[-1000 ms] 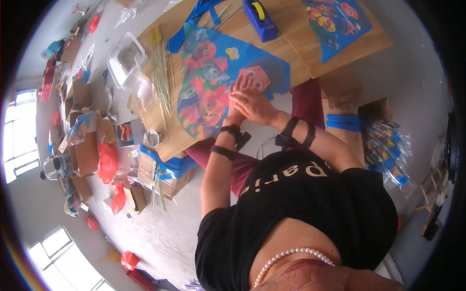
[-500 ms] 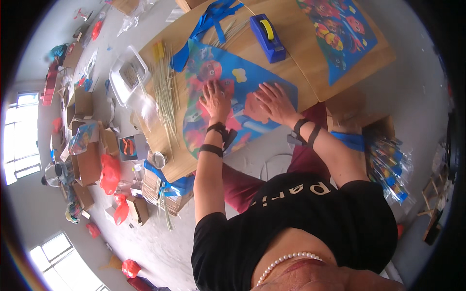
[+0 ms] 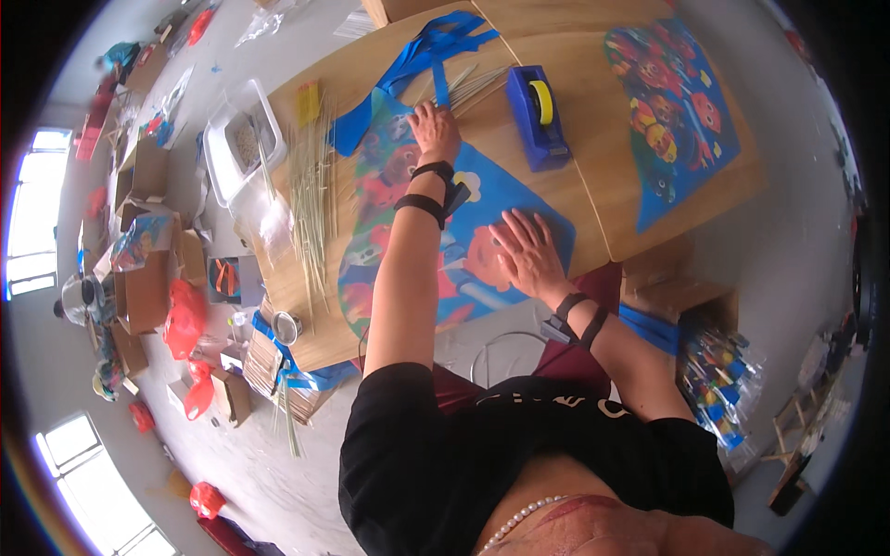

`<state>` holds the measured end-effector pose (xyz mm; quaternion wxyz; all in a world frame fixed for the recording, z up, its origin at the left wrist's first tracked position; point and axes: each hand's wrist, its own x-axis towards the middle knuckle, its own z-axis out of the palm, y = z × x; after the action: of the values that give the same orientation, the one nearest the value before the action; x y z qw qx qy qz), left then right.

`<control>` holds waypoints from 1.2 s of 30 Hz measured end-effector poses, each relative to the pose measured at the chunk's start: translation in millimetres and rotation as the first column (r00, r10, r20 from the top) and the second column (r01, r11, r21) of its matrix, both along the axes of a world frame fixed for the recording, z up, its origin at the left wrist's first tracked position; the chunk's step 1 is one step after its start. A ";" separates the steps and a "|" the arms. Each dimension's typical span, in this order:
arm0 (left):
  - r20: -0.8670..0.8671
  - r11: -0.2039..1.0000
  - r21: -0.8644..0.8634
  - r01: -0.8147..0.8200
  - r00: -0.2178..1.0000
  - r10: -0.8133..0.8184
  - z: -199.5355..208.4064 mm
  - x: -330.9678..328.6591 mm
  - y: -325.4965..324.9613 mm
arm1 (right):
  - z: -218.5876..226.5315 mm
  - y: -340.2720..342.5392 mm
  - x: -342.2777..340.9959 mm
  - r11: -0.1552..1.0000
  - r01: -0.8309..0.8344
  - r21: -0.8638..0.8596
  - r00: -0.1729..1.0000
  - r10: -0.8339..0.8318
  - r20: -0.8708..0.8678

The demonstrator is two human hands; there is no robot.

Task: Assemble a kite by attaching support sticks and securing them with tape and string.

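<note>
Ribbons (image 3: 431,54), limp and blue, now lie beside the left hand (image 3: 434,134), which has moved up to the far edge of the sheet (image 3: 471,221) — gripping or not, I can't tell remotely. The right hand (image 3: 529,259) stays on that smooth, curve-edged sheet, fingers apart, atop the wooden table (image 3: 584,69).

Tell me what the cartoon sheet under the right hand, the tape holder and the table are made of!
The cartoon sheet looks like thin, smooth printed plastic or fabric; it lies flat, but I can't tell which. The tape holder seems hard blue plastic, with moulded-looking edges. The table looks like wood or wood-look board: pale brown and faintly streaked.
</note>
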<state>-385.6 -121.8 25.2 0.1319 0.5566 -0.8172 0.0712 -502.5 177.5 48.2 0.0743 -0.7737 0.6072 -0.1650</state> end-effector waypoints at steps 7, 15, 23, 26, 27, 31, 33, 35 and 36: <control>0.193 0.988 -0.027 0.152 0.971 -0.143 11.5 -13.2 0.3 | -1.2 -1.5 -5.6 1.000 0.013 0.009 1.000 -0.013 0.001; 0.184 0.969 -0.061 0.238 0.957 -0.223 26.7 -4.2 2.7 | 0.2 -2.1 -4.3 1.000 0.005 -0.009 1.000 -0.005 0.004; 0.185 0.964 -0.045 0.262 0.951 -0.249 70.3 34.9 -20.3 | -0.8 -0.2 -4.9 0.999 -0.002 -0.046 1.000 0.003 0.015; 0.197 0.963 -0.019 0.270 0.945 -0.261 77.3 48.5 -20.1 | -1.8 1.7 -4.1 0.999 0.003 -0.035 1.000 -0.003 0.007; 0.212 0.965 -0.001 0.261 0.943 -0.255 79.3 50.1 -18.8 | -2.1 2.6 -4.5 0.999 0.004 -0.041 1.000 -0.004 0.007; 0.233 0.970 -0.004 0.242 0.944 -0.234 84.9 56.0 -13.2 | -2.9 3.6 -3.3 0.999 0.009 -0.050 1.000 -0.009 0.002; 0.272 0.958 -0.164 0.235 0.944 -0.185 91.0 59.5 -11.2 | -3.0 2.4 -2.8 0.998 0.009 -0.060 1.000 -0.009 0.001; 0.275 0.940 -0.237 0.245 0.945 -0.177 106.2 72.2 -14.9 | -3.2 1.7 -1.3 0.997 0.010 -0.073 1.000 -0.010 0.002; 0.275 0.917 -0.306 0.256 0.946 -0.172 117.0 79.7 -16.8 | -2.6 2.2 -0.5 0.997 0.009 -0.076 1.000 -0.008 0.004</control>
<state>-305.9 -138.6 142.1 0.1317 0.4194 -0.8589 0.2626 -503.1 179.7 45.6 0.0453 -0.7730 0.6036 -0.1899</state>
